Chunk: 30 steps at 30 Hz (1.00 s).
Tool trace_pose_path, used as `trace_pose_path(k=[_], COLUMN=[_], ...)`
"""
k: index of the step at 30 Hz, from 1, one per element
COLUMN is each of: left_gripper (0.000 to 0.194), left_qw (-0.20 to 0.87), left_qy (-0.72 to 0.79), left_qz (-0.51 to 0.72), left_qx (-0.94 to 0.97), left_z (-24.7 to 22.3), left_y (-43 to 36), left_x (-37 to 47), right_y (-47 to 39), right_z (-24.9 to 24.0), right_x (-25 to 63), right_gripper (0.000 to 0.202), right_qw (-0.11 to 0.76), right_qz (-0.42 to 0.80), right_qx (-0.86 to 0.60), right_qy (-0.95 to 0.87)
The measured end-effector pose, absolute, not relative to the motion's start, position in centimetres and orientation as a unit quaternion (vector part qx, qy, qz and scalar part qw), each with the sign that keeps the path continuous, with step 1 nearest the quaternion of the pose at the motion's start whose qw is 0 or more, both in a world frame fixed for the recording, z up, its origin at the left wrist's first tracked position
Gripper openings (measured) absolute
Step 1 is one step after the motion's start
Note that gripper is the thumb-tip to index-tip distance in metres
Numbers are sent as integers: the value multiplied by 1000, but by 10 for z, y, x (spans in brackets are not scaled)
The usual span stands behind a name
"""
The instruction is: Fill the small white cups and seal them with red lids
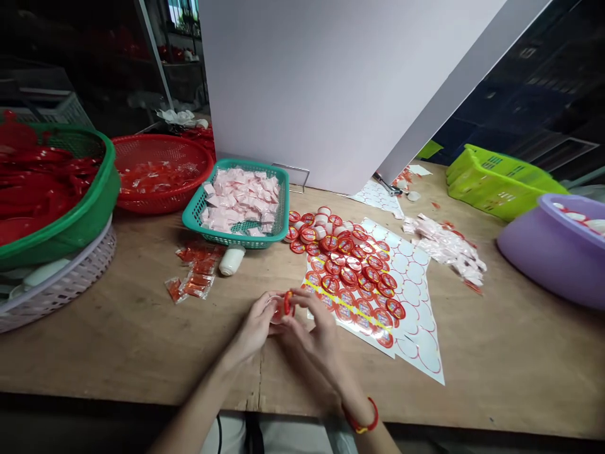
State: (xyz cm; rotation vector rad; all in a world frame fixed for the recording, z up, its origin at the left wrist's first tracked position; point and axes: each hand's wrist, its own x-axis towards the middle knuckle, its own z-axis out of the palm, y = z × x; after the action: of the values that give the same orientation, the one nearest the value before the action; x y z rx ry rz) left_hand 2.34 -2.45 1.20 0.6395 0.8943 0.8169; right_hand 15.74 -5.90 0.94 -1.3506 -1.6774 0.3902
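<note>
Near the table's front edge, my left hand (254, 325) is closed around a small round pinkish, see-through cup (276, 312). Close against it, my right hand (320, 337) pinches a red disc-shaped lid (288, 302), seen edge-on. Whether lid and cup touch cannot be made out. Right of my hands, a sheet of round red stickers (345, 309) lies flat. Many small round containers with red labelled tops (348, 275) are heaped on its far part.
A teal basket (189, 217) of pale pink packets stands behind, with a white roll (232, 260) and red sachets (196, 277) before it. Red (165, 205) and green baskets (57, 236) fill the left. A lime basket (496, 189) and purple tub (539, 252) stand right.
</note>
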Motion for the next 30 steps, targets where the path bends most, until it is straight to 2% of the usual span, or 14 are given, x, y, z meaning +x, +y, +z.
trace_pose_path(k=[5, 9, 11, 17, 20, 24, 30], left_gripper=[13, 22, 28, 51, 47, 37, 32], left_qw=[835, 888, 883, 791, 751, 763, 764], left_qy=[347, 250, 244, 338, 336, 329, 349], left_qz=[401, 367, 370, 405, 444, 432, 447], left_qx=[146, 118, 158, 310, 356, 351, 308], left_z=[14, 23, 27, 28, 29, 33, 37], left_y=[-22, -22, -24, -30, -30, -29, -30], left_x=[25, 17, 13, 8, 7, 4, 4], right_y=[-68, -63, -61, -62, -64, -66, -72], right_z=[-1, 3, 7, 14, 14, 12, 8], right_x=[127, 132, 136, 139, 136, 132, 129], right_gripper=[28, 38, 39, 22, 21, 24, 29], right_qw=[481, 482, 489, 529, 571, 619, 627], right_qz=[166, 184, 196, 271, 342, 395, 388], right_qx=[-537, -519, -514, -534, -497, -461, -471], right_qy=[-673, -682, -677, -602, -557, -499, -484])
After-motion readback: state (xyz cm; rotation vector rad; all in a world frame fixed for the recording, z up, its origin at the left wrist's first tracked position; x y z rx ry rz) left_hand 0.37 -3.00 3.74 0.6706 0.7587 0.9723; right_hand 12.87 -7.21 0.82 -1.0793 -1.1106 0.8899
